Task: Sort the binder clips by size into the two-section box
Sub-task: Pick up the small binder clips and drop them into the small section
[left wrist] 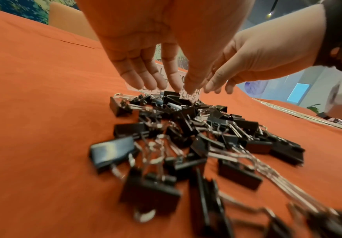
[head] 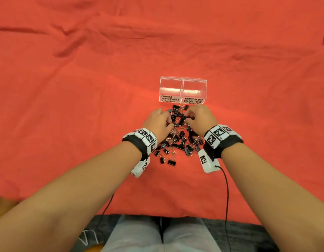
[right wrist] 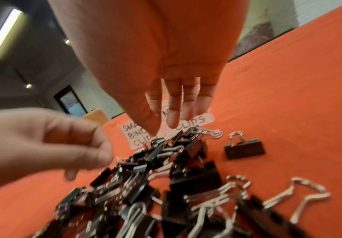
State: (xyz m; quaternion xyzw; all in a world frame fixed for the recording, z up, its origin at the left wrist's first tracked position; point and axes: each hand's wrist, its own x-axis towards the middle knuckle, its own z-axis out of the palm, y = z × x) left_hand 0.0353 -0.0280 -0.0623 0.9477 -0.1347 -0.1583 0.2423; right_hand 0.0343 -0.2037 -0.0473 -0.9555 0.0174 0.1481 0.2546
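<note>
A: Where are the clips?

B: The clips point(head: 177, 131) lie in a black heap on the red cloth point(head: 66, 106), just in front of the box point(head: 183, 89). The near ones look blurry in both wrist views, so I can't sort big from small there.

A: And the box?

B: It is clear, with two parts. One label says SMALL BINDER CLIPS, one says MEDIUM BINDER CLIPS. In the wrist views, fingers hide part of the words.

A: What are the hands doing?

B: Both reach down over the far end of the heap. The left hand point(head: 158, 122) has straight fingers point(left wrist: 145, 75) pointing down, a little apart. The right hand point(head: 201, 117) does too. I can't tell if any fingertip touches or pinches a clip.

A: Anything else?

B: One clip point(right wrist: 244, 149) sits alone beside the heap.
</note>
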